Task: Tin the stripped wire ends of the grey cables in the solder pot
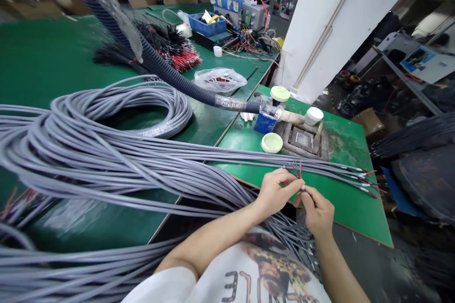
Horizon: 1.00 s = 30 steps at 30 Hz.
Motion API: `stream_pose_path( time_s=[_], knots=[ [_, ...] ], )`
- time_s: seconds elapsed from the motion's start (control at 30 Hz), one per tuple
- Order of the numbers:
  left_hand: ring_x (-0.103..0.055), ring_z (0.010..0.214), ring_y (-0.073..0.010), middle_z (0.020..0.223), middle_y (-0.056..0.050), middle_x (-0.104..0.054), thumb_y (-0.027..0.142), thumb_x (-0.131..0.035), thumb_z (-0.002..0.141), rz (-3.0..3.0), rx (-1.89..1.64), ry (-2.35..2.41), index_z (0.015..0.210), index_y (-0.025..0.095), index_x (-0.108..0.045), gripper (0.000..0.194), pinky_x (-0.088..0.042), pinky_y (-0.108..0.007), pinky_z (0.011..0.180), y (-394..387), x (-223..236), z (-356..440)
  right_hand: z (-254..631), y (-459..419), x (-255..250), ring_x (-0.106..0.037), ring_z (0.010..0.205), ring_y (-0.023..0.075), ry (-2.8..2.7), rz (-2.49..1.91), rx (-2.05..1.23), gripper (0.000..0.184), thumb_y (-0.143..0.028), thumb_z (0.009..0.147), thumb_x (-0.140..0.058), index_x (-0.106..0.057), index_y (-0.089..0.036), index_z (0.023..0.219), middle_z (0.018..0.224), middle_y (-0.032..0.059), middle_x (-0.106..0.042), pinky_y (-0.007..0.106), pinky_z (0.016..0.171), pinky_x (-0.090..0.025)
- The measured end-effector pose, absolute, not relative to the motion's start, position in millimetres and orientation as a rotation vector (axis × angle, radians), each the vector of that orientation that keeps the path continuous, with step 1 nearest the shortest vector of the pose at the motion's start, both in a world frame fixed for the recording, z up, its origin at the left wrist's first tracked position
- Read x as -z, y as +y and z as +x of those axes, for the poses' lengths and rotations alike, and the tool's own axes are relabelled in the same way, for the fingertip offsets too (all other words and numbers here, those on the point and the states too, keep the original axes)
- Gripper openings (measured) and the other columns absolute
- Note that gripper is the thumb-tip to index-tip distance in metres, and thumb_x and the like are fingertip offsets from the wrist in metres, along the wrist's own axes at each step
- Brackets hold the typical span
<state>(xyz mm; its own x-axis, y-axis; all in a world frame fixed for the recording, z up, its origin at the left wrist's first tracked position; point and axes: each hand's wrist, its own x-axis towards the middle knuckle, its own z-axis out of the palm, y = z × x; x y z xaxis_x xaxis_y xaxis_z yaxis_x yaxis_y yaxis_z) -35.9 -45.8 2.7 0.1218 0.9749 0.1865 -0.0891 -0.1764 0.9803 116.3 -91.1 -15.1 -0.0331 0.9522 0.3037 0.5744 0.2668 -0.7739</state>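
My left hand [277, 191] and my right hand [316, 210] meet above the green workbench [341, 208]. Between their fingertips is a grey cable end [295, 173] with thin red wires [298, 169] fanning out. My left hand pinches that end. My right hand pinches a small pale piece [303, 188] at the wires, which its fingers partly hide. Several more grey cables [249, 156] run across the bench past my hands, their stripped ends [362, 183] showing thin red and white wires. A large loose mass of grey cable [106, 151] lies to my left.
A coil of grey cable [149, 104] and a corrugated dark hose [156, 64] lie beyond. Farther on are a metal-trayed pot [302, 139], a blue-labelled bottle [266, 120], pale lids, a black-and-red wire bundle [174, 52], a blue crate [206, 25], and a white pillar [330, 23].
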Motion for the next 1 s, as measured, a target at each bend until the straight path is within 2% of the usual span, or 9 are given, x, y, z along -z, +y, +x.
stream_pose_path(
  time_s=[0.37, 0.67, 1.0],
  knots=[
    [-0.052, 0.059, -0.0115, 0.058, -0.001, -0.062, 0.025, -0.065, 0.078, 1.407, -1.298, 1.012, 0.06, 0.016, -0.068, 0.02, -0.042, -0.024, 0.062, -48.3, -3.6, -35.1, 109.9, -93.8, 15.2, -0.054, 0.051, 0.0119, -1.613, -1.401, -0.748, 0.021, -0.03, 0.092, -0.047, -0.065, -0.019, 0.093, 0.056, -0.003, -0.058, 0.025, 0.056, -0.043],
    [-0.055, 0.062, -0.0125, 0.063, -0.003, -0.064, 0.027, -0.064, 0.079, 1.356, -1.264, 0.982, 0.062, 0.016, -0.068, 0.02, -0.043, -0.024, 0.062, -48.9, -0.8, -35.3, 112.9, -92.7, 14.4, -0.051, 0.049, 0.0089, -1.689, -1.377, -0.665, 0.016, -0.025, 0.091, -0.049, -0.064, -0.021, 0.095, 0.055, -0.0052, -0.057, 0.021, 0.053, -0.041],
    [-0.05, 0.06, -0.0109, 0.062, -0.002, -0.059, 0.031, -0.064, 0.079, 1.2, -1.178, 0.922, 0.061, 0.013, -0.066, 0.025, -0.04, -0.023, 0.06, -47.7, 5.2, -33.8, 112.1, -94.2, 13.4, -0.052, 0.049, 0.008, -1.746, -1.416, -0.53, 0.014, -0.024, 0.089, -0.053, -0.065, -0.022, 0.095, 0.054, -0.0059, -0.056, 0.02, 0.054, -0.04]
  ],
)
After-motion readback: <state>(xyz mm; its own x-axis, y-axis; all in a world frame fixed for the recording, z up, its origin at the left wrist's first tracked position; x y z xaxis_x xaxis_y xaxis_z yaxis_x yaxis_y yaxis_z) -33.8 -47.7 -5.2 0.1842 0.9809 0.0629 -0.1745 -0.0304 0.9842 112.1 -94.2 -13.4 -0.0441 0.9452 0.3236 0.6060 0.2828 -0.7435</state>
